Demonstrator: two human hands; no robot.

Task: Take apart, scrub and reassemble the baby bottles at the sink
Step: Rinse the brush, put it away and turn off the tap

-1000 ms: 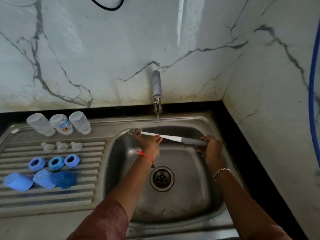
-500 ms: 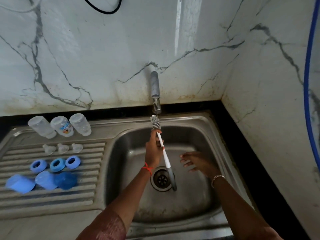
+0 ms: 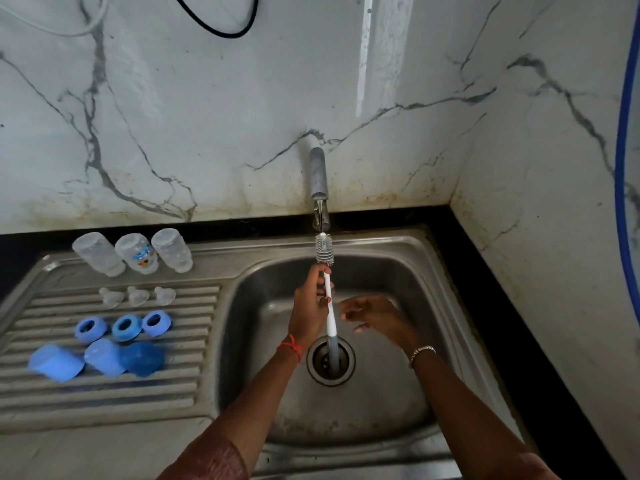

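My left hand (image 3: 311,306) grips the white shaft of a bottle brush (image 3: 329,317) and holds it upright, its grey bristle head just under the tap (image 3: 319,181). My right hand (image 3: 375,315) hovers beside the brush handle over the basin, fingers spread and holding nothing. On the drainboard (image 3: 104,393) lie three clear bottles (image 3: 135,252) upside down, three clear teats (image 3: 136,295), three blue collar rings (image 3: 125,327) and three blue caps (image 3: 104,358).
The steel sink basin (image 3: 391,393) has a round drain (image 3: 330,360) under the brush's grey handle. Marble walls close the back and right. A blue hose (image 3: 623,140) hangs at the far right, and a black cable (image 3: 221,29) loops at the top.
The brush went from lying across both hands to standing upright under the tap in my left hand. My right hand let go of the handle and drew back a little.
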